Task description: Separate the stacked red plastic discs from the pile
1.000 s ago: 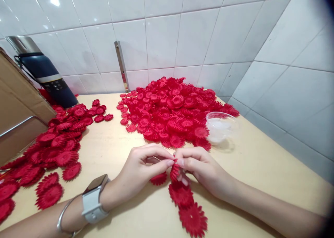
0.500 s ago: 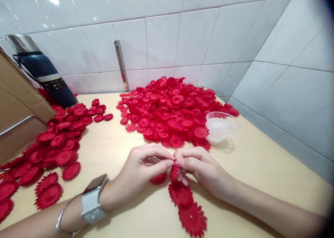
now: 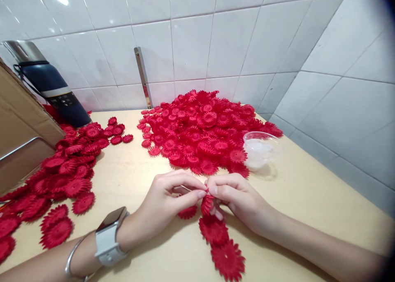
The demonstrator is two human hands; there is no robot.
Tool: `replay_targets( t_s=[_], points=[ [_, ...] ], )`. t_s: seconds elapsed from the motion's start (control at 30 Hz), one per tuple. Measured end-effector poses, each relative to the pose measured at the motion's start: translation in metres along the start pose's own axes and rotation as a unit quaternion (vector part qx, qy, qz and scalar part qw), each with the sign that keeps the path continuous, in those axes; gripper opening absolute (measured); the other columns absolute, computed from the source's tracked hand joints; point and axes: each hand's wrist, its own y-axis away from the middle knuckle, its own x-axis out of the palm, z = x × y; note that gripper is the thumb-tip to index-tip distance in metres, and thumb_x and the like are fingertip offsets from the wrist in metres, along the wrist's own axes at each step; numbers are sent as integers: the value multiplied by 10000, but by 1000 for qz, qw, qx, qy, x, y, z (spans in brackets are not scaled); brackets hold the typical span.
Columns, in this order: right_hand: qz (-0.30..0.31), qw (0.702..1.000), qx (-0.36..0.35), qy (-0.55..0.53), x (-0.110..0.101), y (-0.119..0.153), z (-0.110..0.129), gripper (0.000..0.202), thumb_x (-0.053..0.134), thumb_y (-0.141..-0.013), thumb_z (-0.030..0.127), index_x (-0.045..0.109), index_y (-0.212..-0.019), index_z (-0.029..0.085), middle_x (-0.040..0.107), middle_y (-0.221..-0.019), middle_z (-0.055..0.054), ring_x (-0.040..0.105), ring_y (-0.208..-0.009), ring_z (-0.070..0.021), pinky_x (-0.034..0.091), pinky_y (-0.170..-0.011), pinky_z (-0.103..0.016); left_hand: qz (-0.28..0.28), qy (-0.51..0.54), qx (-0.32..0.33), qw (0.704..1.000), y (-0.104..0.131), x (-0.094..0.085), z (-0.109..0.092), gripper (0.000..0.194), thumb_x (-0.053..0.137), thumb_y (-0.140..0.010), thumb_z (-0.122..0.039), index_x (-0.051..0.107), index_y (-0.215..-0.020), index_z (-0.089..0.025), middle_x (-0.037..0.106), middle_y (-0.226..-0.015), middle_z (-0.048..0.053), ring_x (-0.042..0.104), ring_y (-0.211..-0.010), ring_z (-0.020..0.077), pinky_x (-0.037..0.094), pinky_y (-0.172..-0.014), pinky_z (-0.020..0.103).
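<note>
Fingertips of my left hand [image 3: 177, 193] and my right hand [image 3: 240, 197] nearly meet in front of the big pile. Between them both pinch a small curled red flower piece [image 3: 207, 204] with a toothed edge. Directly below it, two flat red flower pieces [image 3: 228, 259] overlap on the table, the nearer one showing a tiny pale hole at its centre. Another red piece [image 3: 187, 212] lies partly hidden under my left hand. A watch and a thin bangle are on my left wrist.
A large heap of red flower pieces [image 3: 200, 129] lies by the tiled wall, with a clear plastic bowl [image 3: 261, 152] at its right. More pieces [image 3: 77, 166] spread at left beside a cardboard box [image 3: 24, 125] and dark blue bottle [image 3: 55, 84].
</note>
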Motion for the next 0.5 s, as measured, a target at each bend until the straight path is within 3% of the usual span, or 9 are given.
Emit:
replay_targets(
  t_s=[0.5],
  points=[
    [-1,1000,-2,8,2,-1,2,196,521,-717,218,518,-537,138,545,-496,6,472,-421,-86,346,-446,-213,-4,-19,-7,1000,0,0,-1,81,570,-758,-155,651,-767,-164,641,-805,20,571,-715,108,446,-655,201]
  ],
)
